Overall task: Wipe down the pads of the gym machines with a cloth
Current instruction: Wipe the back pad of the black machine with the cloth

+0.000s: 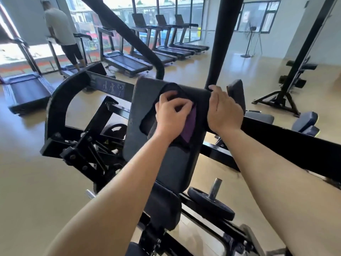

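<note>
A tall dark back pad [142,111] of a black weight machine stands upright in the middle of the head view. A dark cloth with a purple side [190,124] lies pressed against the pad's upper part. My left hand [171,113] is bunched on the cloth, holding it flat to the pad. My right hand [224,109] grips the pad's upper right edge, fingers curled over the top. Below the back pad sits a smaller dark seat pad [162,206].
A weight plate [212,202] rests on a peg at lower right. Black frame bars [287,137] cross right and left. A row of treadmills [129,61] lines the windows, with a person [62,32] standing on one. Benches [304,122] stand at right.
</note>
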`<control>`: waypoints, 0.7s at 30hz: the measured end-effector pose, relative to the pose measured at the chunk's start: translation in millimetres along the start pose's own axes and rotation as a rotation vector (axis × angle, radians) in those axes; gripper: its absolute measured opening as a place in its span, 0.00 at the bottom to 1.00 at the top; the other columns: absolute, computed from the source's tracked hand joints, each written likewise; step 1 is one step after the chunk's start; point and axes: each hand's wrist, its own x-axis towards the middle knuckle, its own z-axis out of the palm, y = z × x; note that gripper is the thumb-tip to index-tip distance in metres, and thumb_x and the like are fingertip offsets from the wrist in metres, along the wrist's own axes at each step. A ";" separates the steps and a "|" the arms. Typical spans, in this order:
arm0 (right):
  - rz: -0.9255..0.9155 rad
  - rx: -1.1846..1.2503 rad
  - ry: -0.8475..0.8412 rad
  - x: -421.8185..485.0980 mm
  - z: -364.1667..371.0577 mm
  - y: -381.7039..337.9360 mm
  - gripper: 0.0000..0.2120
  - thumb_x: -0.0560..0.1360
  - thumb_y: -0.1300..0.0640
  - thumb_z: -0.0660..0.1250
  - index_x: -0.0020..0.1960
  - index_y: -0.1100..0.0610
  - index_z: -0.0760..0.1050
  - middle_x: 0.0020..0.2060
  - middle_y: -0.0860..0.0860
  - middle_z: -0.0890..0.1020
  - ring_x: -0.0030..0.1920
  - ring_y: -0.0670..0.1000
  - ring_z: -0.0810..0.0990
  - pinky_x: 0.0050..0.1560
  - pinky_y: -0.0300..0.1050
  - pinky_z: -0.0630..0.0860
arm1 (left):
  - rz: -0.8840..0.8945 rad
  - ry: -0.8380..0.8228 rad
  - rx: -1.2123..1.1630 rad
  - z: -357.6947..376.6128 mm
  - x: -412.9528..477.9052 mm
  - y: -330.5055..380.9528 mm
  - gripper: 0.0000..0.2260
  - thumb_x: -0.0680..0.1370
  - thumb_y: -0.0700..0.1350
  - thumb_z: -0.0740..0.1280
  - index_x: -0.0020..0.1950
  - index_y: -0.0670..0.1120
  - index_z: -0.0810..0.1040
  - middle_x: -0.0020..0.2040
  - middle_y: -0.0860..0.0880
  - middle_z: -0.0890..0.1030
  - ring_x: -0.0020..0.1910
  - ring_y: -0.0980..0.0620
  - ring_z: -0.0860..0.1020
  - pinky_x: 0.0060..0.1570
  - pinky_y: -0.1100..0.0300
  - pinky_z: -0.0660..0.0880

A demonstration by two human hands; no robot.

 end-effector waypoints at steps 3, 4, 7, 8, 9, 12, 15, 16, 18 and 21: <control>-0.039 -0.017 0.103 -0.2 6.2 2.0 0.21 0.84 0.48 0.44 0.71 0.50 0.67 0.59 0.54 0.81 0.55 0.62 0.79 0.45 0.53 0.69 | 0.214 0.095 0.120 9.1 -8.8 -24.2 0.10 0.80 0.41 0.65 0.58 0.51 0.81 0.69 0.51 0.71 0.69 0.50 0.67 0.69 0.60 0.62; -0.043 -0.037 0.129 -0.2 7.7 2.1 0.21 0.84 0.49 0.44 0.69 0.51 0.68 0.57 0.54 0.82 0.53 0.63 0.79 0.43 0.52 0.67 | 0.264 0.127 0.178 10.5 -8.3 -31.1 0.14 0.80 0.41 0.64 0.66 0.48 0.77 0.72 0.49 0.70 0.71 0.48 0.67 0.71 0.59 0.62; -0.043 -0.117 0.188 -1.5 11.5 2.1 0.21 0.84 0.51 0.44 0.62 0.56 0.73 0.43 0.57 0.83 0.42 0.64 0.80 0.38 0.49 0.63 | 0.215 0.118 0.401 20.5 -3.3 -50.3 0.30 0.80 0.45 0.62 0.81 0.44 0.56 0.81 0.44 0.57 0.80 0.43 0.56 0.78 0.47 0.55; -0.040 -0.132 0.197 -1.6 12.5 1.5 0.21 0.84 0.51 0.44 0.60 0.57 0.74 0.40 0.57 0.83 0.40 0.64 0.80 0.37 0.49 0.63 | 0.176 0.089 0.484 25.6 -4.3 -51.3 0.35 0.79 0.46 0.62 0.82 0.44 0.50 0.83 0.44 0.51 0.81 0.42 0.50 0.79 0.44 0.51; -0.037 -0.135 0.208 -1.2 13.4 0.9 0.22 0.83 0.51 0.45 0.58 0.58 0.75 0.38 0.58 0.82 0.38 0.65 0.80 0.36 0.49 0.62 | 0.171 0.071 0.560 30.9 -7.1 -49.9 0.38 0.77 0.48 0.61 0.82 0.44 0.45 0.83 0.45 0.47 0.82 0.42 0.46 0.79 0.43 0.49; -0.009 -0.144 0.213 0.0 13.1 -0.9 0.23 0.83 0.50 0.45 0.56 0.58 0.77 0.37 0.59 0.83 0.37 0.65 0.80 0.36 0.50 0.62 | 0.375 0.035 0.637 46.1 -19.9 -38.8 0.38 0.77 0.52 0.58 0.82 0.44 0.44 0.83 0.44 0.47 0.82 0.42 0.47 0.78 0.42 0.51; 0.008 -0.142 0.197 0.2 12.8 -2.2 0.20 0.85 0.52 0.48 0.56 0.57 0.77 0.38 0.59 0.83 0.38 0.64 0.79 0.38 0.49 0.61 | 0.567 0.002 0.613 40.9 -3.1 -38.4 0.32 0.81 0.52 0.57 0.82 0.44 0.49 0.82 0.44 0.54 0.78 0.42 0.59 0.75 0.44 0.58; 0.000 -0.118 0.220 -1.5 12.7 -2.7 0.19 0.84 0.52 0.49 0.55 0.57 0.78 0.37 0.58 0.83 0.36 0.64 0.78 0.38 0.49 0.61 | 0.579 -0.004 0.641 34.5 6.7 -39.8 0.35 0.79 0.52 0.61 0.82 0.44 0.50 0.82 0.44 0.55 0.77 0.42 0.61 0.75 0.46 0.59; -0.030 -0.071 0.284 -5.2 12.6 -3.1 0.21 0.83 0.52 0.48 0.54 0.58 0.78 0.33 0.57 0.82 0.30 0.60 0.72 0.37 0.47 0.60 | 0.503 0.006 0.668 21.3 30.0 -43.8 0.44 0.73 0.52 0.69 0.82 0.43 0.49 0.82 0.43 0.55 0.79 0.42 0.58 0.77 0.47 0.55; -0.038 -0.066 0.306 -7.5 13.0 -3.4 0.25 0.82 0.51 0.45 0.52 0.59 0.79 0.31 0.56 0.81 0.29 0.55 0.62 0.36 0.46 0.59 | 0.200 0.090 0.510 6.6 58.4 -39.6 0.36 0.79 0.54 0.56 0.82 0.46 0.45 0.83 0.47 0.51 0.82 0.47 0.50 0.80 0.48 0.47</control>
